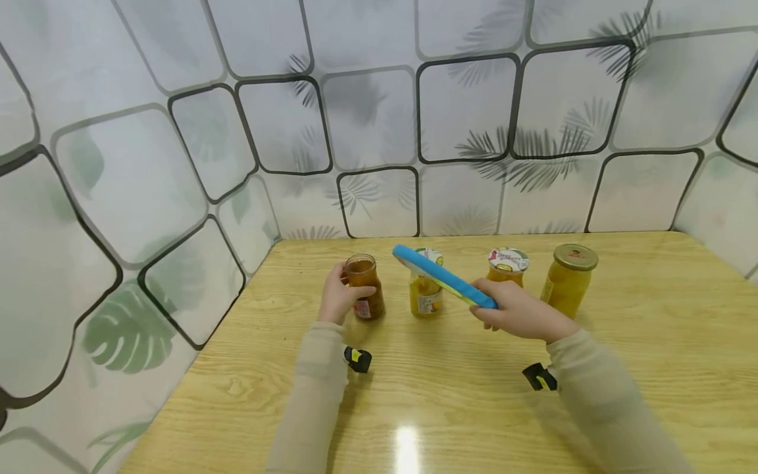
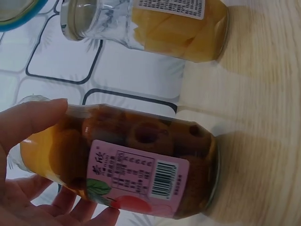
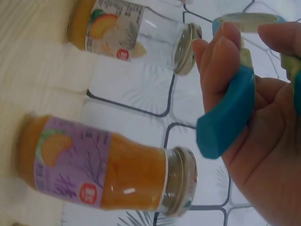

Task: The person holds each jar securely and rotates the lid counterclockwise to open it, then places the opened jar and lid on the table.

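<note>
My left hand (image 1: 340,296) grips a glass jar of dark red-brown fruit (image 1: 368,308) near its upper part, thumb on one side and fingers on the other. The jar's mouth shows a bare glass rim in the head view, and its pink label (image 2: 136,179) shows in the left wrist view. In my right hand (image 1: 524,313) is a blue jar opener (image 1: 441,273) with yellow-green inner edges, its handle between thumb and curled fingers. The opener's ring end points left, raised above a jar of yellow fruit (image 1: 428,301); a pale disc shows inside the ring.
Right of the yellow-fruit jar, a jar of orange fruit (image 3: 136,174) with a patterned lid stands behind my right hand. A larger jar with a gold lid (image 1: 576,257) stands farther right. The wooden table (image 1: 438,395) meets a patterned wall covering (image 1: 379,131) behind the jars.
</note>
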Demonstrator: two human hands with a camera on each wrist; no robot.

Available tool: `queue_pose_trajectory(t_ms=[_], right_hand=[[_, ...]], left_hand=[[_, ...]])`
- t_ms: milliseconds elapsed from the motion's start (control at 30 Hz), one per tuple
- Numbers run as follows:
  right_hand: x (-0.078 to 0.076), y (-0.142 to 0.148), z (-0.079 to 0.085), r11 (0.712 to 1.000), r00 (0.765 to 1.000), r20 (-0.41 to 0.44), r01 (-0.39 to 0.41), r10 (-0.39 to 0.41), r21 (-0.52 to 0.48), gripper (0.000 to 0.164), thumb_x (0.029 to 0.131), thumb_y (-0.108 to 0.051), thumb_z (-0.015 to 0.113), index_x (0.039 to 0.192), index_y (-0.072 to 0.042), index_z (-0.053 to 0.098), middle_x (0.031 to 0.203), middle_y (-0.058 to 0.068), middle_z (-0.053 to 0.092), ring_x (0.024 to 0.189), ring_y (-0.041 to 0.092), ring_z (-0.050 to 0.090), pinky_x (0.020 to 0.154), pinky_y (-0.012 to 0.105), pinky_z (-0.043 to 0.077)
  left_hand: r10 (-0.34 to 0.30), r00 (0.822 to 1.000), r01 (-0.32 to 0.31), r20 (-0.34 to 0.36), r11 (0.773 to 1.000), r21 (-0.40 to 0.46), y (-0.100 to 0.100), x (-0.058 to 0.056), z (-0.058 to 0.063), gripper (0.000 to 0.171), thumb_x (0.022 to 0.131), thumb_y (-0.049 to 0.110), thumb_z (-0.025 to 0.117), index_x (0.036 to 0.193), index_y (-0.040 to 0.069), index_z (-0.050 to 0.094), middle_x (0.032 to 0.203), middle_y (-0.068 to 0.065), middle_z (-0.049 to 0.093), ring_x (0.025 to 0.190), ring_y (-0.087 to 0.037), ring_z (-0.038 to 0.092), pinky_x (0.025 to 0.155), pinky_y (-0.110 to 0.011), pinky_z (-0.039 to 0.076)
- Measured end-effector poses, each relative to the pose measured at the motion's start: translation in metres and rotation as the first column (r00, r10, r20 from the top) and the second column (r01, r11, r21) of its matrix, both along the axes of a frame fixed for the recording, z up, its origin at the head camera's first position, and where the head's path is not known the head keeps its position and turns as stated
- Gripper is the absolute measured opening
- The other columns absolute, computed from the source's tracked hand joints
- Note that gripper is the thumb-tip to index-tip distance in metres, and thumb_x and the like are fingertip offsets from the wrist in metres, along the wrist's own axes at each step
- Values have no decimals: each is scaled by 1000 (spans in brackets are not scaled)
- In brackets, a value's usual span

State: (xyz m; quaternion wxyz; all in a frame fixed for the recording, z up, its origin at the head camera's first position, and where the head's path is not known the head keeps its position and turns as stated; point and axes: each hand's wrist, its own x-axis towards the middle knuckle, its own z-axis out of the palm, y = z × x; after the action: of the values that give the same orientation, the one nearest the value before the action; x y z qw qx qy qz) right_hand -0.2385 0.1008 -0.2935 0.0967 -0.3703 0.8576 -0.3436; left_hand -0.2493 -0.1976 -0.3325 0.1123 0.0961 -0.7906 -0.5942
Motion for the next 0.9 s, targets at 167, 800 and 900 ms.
queue_pose_trajectory(t_ms=[167,800,900], right_hand=[[3,-12,-7,998,997,80,-6,11,-64,27,89,-16,51,108,3,47,66,3,54,57,16,55,52,32,49],[9,-46,-25,985,974,200,-80,110,-153,18,90,-16,50,97,0,49,62,4,55,54,16,54,51,39,49],[8,-49,-24,986,977,181,-86,112,-143,19,89,-16,50,99,1,49,62,4,55,54,15,54,51,39,49]], left_hand=[[-19,999,20,28,1000,-23,-1,4,10,74,69,-1,71,133,7,34,129,-17,38,118,-31,34,93,-46,35],[-70,997,72,18,972,-223,-9,27,22,74,73,2,70,134,5,27,130,-21,30,116,-36,34,89,-46,37],[-83,996,88,34,974,-209,-9,25,20,71,75,3,68,133,4,28,126,-22,33,109,-36,43,83,-44,43]])
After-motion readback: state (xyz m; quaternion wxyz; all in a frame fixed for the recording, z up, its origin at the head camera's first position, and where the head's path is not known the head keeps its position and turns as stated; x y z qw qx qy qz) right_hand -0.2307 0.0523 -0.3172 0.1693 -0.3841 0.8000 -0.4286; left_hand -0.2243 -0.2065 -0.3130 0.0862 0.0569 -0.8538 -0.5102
